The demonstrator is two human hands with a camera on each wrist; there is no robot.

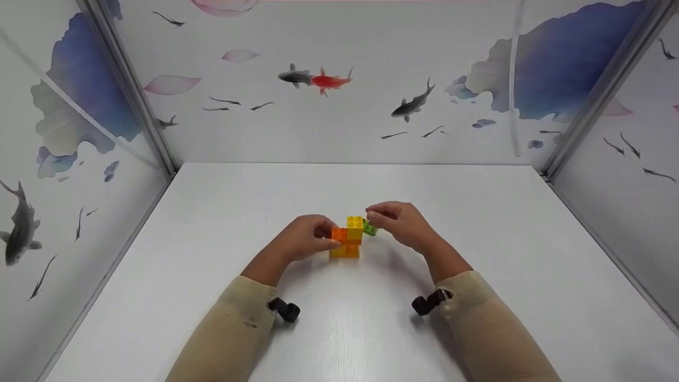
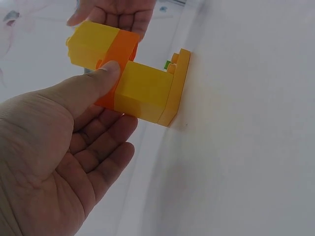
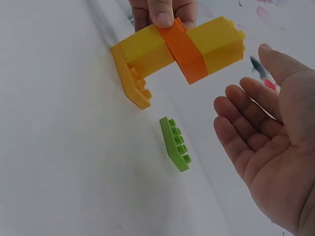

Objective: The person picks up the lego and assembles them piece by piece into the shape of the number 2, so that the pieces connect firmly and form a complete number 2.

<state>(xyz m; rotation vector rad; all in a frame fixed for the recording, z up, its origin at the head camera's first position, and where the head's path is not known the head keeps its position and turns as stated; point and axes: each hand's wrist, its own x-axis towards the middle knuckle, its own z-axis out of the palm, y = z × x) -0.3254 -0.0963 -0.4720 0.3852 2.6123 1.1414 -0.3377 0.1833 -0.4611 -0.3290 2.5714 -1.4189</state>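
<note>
A small stack of toy building bricks stands on the table. From the bottom it has a light-orange plate (image 3: 127,81), a yellow brick (image 2: 143,89), an orange plate (image 3: 186,53) and a second yellow brick (image 1: 355,231) on the orange plate's right end. My left hand (image 1: 307,237) pinches the stack at the orange plate, thumb on the near side. My right hand (image 3: 280,128) is just right of the top yellow brick, fingers loosely bent with nothing between them. Below and beyond it, a light-green plate with studs (image 3: 174,144) lies apart from the stack.
The white table (image 1: 212,329) is bounded by a back wall (image 1: 339,132) and side panels printed with fish, petals and blue leaves. Grey metal posts (image 1: 130,87) stand at the back corners. A small black device (image 1: 285,310) is strapped at each wrist.
</note>
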